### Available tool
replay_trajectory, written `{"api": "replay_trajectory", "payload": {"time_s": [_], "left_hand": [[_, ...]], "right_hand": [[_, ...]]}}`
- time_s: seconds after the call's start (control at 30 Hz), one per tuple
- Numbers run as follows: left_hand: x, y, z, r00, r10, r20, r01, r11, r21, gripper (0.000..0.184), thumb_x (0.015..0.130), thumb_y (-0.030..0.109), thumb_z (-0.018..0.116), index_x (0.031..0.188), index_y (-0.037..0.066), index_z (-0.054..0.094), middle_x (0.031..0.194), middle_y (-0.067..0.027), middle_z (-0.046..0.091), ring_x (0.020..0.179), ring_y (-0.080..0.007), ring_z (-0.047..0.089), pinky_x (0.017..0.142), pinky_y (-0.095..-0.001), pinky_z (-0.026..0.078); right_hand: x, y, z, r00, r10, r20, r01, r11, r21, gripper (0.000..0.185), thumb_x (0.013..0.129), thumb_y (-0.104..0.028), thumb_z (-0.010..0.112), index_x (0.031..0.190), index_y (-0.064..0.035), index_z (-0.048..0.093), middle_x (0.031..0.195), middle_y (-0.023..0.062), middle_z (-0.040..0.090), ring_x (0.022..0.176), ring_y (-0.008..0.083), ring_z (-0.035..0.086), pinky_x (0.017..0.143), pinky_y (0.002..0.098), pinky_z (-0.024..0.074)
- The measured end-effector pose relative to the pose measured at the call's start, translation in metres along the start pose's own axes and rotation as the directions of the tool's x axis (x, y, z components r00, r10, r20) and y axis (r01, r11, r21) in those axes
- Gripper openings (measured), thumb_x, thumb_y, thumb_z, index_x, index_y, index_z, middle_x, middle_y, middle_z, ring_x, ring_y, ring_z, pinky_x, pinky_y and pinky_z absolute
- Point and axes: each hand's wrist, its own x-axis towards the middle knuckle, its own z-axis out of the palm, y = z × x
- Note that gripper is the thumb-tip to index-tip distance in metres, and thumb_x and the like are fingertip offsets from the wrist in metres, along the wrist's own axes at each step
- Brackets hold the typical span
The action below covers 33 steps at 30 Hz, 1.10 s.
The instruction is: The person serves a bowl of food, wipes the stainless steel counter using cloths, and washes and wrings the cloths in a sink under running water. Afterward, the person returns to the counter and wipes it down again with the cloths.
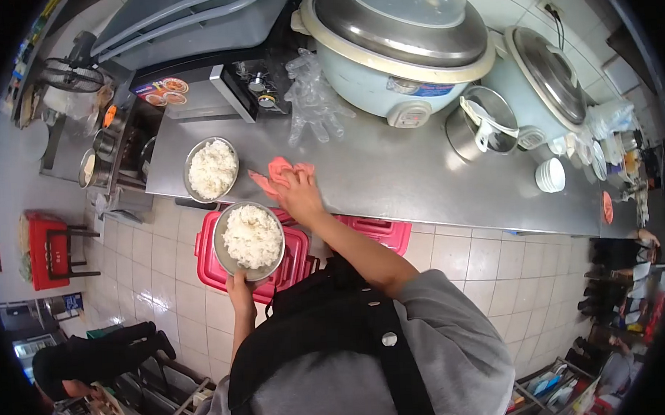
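Observation:
My left hand (pixel 240 292) grips the near rim of a metal bowl (pixel 220 258) heaped with white rice (pixel 252 237), held just off the front edge of the steel counter. On the counter, my right hand (pixel 300 198) has its fingers bunched on a crumpled pink cloth (pixel 279 167); part of the cloth is hidden beneath them. A second metal bowl (pixel 191 190), also full of rice, sits on the counter to the left of the cloth.
A large rice cooker (pixel 372 87) and a second cooker (pixel 523 73) stand along the wall. Between them and the front edge are a steel pot (pixel 459 139) and stacked white bowls (pixel 550 176). Clear plastic gloves (pixel 309 97) lie behind the cloth. Red lidded bins (pixel 378 235) stand below.

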Motion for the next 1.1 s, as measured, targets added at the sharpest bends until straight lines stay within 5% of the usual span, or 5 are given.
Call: {"api": "replay_trajectory", "payload": {"time_s": [0.33,0.47,0.57,0.87,1.1], "left_hand": [[0.072,0.016,0.103,0.924,-0.008,0.382,0.018,1.000,-0.022,0.051,0.091,0.014,0.046,0.133,-0.014,0.032,0.122,-0.0243,0.055,0.097,-0.0379,0.066,0.081,-0.0452,0.061],[0.107,0.007,0.129,0.844,0.021,0.535,0.003,0.999,-0.044,0.052,0.099,0.020,0.044,0.138,-0.010,0.029,0.129,-0.0279,0.052,0.107,-0.0404,0.063,0.091,-0.0433,0.056],[0.111,0.002,0.141,0.798,-0.001,0.603,0.050,0.997,-0.065,0.073,0.100,0.049,0.046,0.142,-0.007,0.026,0.127,-0.0324,0.054,0.115,-0.0371,0.060,0.098,-0.0428,0.050],[0.009,-0.108,0.073,0.908,0.080,0.412,-0.136,0.985,0.108,0.030,0.101,0.028,0.054,0.105,0.000,0.064,0.099,-0.0089,0.069,0.085,-0.0108,0.063,0.075,-0.0251,0.049],[-0.076,-0.143,0.106,0.949,0.162,0.271,-0.218,0.957,0.192,0.031,0.095,0.017,0.063,0.067,0.006,0.056,0.092,-0.0067,0.071,0.079,-0.0083,0.060,0.070,-0.0242,0.048]], "right_hand": [[-0.131,0.225,-0.127,0.792,0.564,-0.234,-0.596,0.630,-0.497,0.068,0.088,-0.034,0.058,0.147,-0.0093,0.036,0.150,0.0220,0.035,0.135,0.0443,0.035,0.105,0.0550,0.0327],[-0.190,0.203,-0.152,0.655,0.648,-0.389,-0.755,0.574,-0.316,0.072,0.088,-0.031,0.058,0.149,-0.0035,0.031,0.151,0.0256,0.032,0.138,0.0458,0.032,0.107,0.0560,0.0303],[-0.194,0.181,-0.127,0.696,0.611,-0.378,-0.699,0.697,-0.159,0.079,0.086,-0.030,0.060,0.147,0.0077,0.026,0.148,0.0319,0.032,0.140,0.0475,0.026,0.114,0.0545,0.0207],[-0.082,0.270,-0.107,0.828,0.520,-0.212,-0.561,0.747,-0.358,0.078,0.089,-0.045,0.051,0.149,-0.0007,0.030,0.153,0.0220,0.031,0.144,0.0407,0.022,0.118,0.0493,0.0137],[-0.089,0.287,-0.118,0.924,0.353,-0.148,-0.373,0.917,-0.141,0.064,0.086,-0.033,0.058,0.143,-0.0066,0.043,0.150,0.0152,0.038,0.140,0.0381,0.030,0.114,0.0493,0.0237]]}}
